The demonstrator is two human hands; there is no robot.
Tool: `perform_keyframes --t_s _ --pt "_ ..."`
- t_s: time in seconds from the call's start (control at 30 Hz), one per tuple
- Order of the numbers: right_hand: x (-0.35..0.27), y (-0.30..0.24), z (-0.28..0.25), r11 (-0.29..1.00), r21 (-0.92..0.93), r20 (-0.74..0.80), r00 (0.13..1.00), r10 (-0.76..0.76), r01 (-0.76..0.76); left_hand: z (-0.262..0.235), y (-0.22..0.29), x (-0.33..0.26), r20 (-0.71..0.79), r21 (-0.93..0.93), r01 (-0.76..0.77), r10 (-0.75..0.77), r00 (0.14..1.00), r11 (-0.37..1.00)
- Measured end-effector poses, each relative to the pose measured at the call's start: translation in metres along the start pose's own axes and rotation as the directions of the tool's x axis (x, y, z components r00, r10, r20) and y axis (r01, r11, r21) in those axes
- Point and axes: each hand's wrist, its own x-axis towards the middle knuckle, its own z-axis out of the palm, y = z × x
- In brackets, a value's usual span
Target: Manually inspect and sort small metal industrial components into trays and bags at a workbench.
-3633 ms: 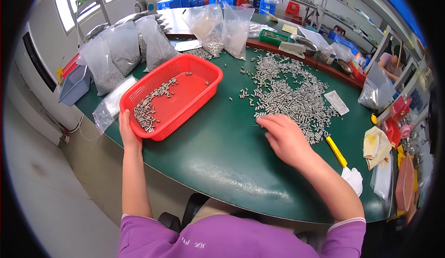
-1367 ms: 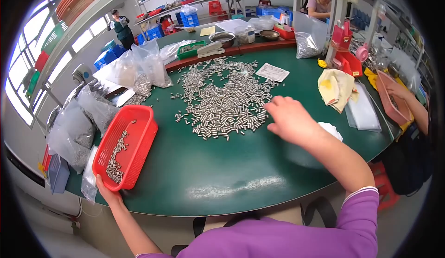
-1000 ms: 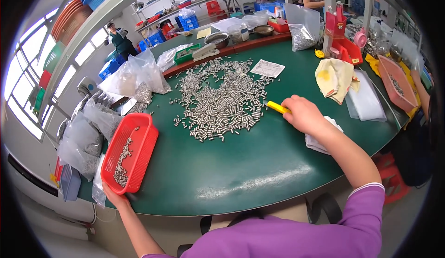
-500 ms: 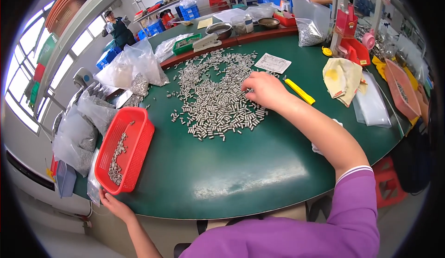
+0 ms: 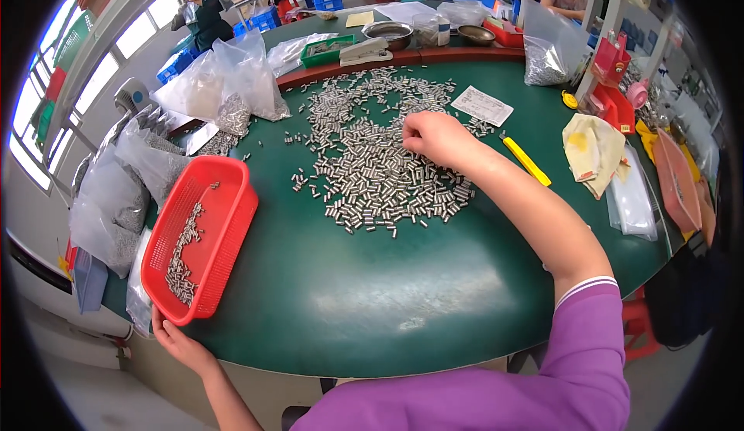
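A wide pile of small silver metal cylinders [image 5: 372, 171] lies spread on the green tabletop. Over its right part is my right hand [image 5: 435, 137], closed, with the fingers curled down toward the pieces; whatever is between the fingertips is hidden. A red plastic basket [image 5: 225, 249] with perforated sides stands at the left, tilted, with more of the cylinders lying along its inside. My left hand [image 5: 182, 346] holds the basket's near lower corner, its fingers partly hidden by the rim.
Plastic bags of metal parts [image 5: 116, 206] line the left edge. Right of the pile lie a printed slip [image 5: 482, 106], a yellow cutter knife [image 5: 527, 161], a stained cloth glove [image 5: 593, 152] and clear plastic bags [image 5: 632, 199]. A stapler [image 5: 366, 51] rests on the back ledge. Two people are farther off.
The view has shifted slightly, so the table contents appear moved. My right hand stays over the pile, its fingers curled more tightly. My left hand remains at the basket's corner.
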Motion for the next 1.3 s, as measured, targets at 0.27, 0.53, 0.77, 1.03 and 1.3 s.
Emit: perform_keyframes --t_s 0.27,0.53,0.77,1.03,1.3 --pt "0.016 -0.018 0.019 0.980 -0.162 -0.028 0.992 -0.126 0.119 0.000 0.001 0.000 0.003 0.012 -0.024 0.024 1.000 1.000" --pt "0.033 -0.017 0.018 0.965 -0.248 0.141 0.983 0.119 -0.081 0.002 0.003 -0.002 -0.007 -0.037 -0.004 0.004 1.000 0.999" --pt "0.037 -0.024 0.006 0.945 -0.254 -0.001 0.977 0.211 -0.205 0.003 0.003 -0.001 -0.017 -0.101 0.019 -0.021 1.000 0.995" --pt "0.000 -0.238 0.045 0.493 0.627 -0.488 0.797 -0.355 0.603 0.003 -0.007 -0.003 -0.032 -0.095 0.023 -0.026 0.999 0.995" --pt "-0.008 -0.305 0.095 0.400 0.839 -0.193 0.889 -0.415 0.368 0.005 0.046 -0.024 -0.228 0.055 -0.382 0.384 0.895 0.922"
